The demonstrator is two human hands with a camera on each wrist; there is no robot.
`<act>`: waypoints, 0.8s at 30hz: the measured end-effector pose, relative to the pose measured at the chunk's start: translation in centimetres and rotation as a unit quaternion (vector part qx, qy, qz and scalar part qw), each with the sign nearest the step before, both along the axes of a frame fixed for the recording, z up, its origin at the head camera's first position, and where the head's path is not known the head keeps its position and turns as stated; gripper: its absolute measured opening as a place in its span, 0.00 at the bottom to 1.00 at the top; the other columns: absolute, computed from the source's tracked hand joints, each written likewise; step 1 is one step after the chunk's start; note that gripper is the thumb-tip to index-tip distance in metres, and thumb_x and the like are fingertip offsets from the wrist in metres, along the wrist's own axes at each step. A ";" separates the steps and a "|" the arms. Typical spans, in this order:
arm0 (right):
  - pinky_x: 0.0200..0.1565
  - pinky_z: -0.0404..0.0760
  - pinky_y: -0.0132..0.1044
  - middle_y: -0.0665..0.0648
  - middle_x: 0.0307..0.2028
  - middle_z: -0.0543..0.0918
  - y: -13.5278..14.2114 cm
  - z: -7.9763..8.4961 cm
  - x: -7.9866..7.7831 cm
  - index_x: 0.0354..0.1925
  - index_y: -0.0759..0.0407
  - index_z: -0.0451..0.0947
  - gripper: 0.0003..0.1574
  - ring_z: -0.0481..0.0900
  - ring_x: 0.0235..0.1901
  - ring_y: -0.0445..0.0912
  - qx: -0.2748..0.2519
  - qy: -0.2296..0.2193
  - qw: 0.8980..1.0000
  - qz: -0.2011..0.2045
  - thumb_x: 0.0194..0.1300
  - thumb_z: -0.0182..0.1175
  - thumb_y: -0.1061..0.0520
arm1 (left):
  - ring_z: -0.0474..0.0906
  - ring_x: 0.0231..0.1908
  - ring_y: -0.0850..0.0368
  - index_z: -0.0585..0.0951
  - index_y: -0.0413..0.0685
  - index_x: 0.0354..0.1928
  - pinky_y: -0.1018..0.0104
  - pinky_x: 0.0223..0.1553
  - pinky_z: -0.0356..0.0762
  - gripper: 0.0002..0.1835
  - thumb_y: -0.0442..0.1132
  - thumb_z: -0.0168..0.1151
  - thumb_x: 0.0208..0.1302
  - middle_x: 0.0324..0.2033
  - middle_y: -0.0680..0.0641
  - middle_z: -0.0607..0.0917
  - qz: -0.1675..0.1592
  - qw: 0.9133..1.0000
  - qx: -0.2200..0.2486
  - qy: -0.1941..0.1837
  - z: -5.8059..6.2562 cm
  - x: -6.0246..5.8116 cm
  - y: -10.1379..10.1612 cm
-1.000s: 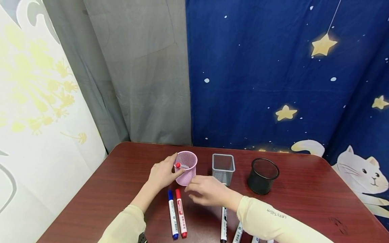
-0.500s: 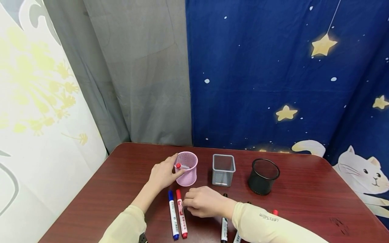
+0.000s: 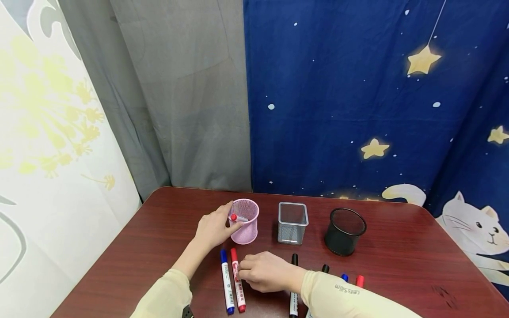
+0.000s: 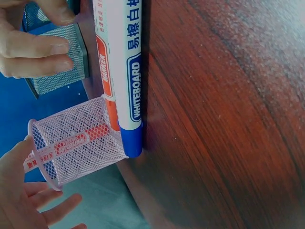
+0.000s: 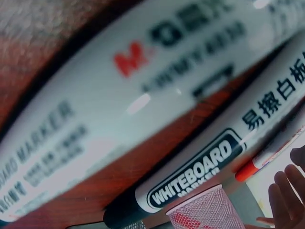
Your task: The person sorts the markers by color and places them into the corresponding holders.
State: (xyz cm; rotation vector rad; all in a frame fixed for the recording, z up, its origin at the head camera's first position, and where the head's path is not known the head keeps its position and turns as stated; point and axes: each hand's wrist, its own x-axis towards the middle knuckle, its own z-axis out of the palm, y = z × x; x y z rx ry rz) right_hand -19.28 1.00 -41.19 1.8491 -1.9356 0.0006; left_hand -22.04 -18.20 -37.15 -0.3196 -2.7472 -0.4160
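In the head view my left hand (image 3: 214, 225) holds the pink mesh pen holder (image 3: 248, 230) at its left side, thumb in front. A red-capped marker (image 4: 71, 143) leans inside the holder. My right hand (image 3: 272, 271), fingers loosely bent, hovers at the red whiteboard marker (image 3: 237, 282) lying on the table. Its fingertips (image 4: 59, 49) stand apart from that marker in the left wrist view, with nothing between them. A blue whiteboard marker (image 3: 227, 282) lies just left of the red one.
A grey square mesh holder (image 3: 292, 232) and a black round one (image 3: 343, 238) stand to the right on the brown table (image 3: 159, 229). Black markers (image 3: 294, 304), a blue cap (image 3: 344, 277) and a red cap (image 3: 359, 281) show around my right sleeve.
My right hand has moved back from beside the pink pen holder, down to the red marker on the table. The left hand has stayed on the holder.
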 end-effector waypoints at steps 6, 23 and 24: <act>0.34 0.73 0.24 0.42 0.35 0.76 -0.2 -0.6 0.1 0.36 0.47 0.78 0.11 0.72 0.36 0.36 0.018 0.018 1.000 0.006 0.50 0.60 0.58 | 0.79 0.41 0.43 0.69 0.41 0.60 0.47 0.38 0.75 0.39 0.60 0.62 0.52 0.49 0.40 0.78 0.000 1.000 -0.002 0.000 0.1 0.0 0.0; 0.31 0.71 0.25 0.41 0.33 0.75 -0.7 -0.9 0.6 0.34 0.45 0.76 0.07 0.71 0.36 0.36 0.043 0.073 0.996 -0.010 0.52 0.58 0.54 | 0.79 0.37 0.43 0.69 0.42 0.59 0.49 0.35 0.75 0.38 0.60 0.62 0.52 0.47 0.41 0.79 0.002 1.000 -0.001 0.004 0.0 0.0 0.0; 0.31 0.70 0.25 0.41 0.33 0.75 -0.7 -0.9 0.6 0.34 0.45 0.77 0.07 0.71 0.37 0.36 0.046 0.076 0.996 -0.010 0.53 0.58 0.54 | 0.79 0.37 0.43 0.69 0.42 0.60 0.49 0.35 0.75 0.38 0.60 0.62 0.52 0.47 0.41 0.79 0.003 1.000 -0.002 0.003 0.0 0.0 0.0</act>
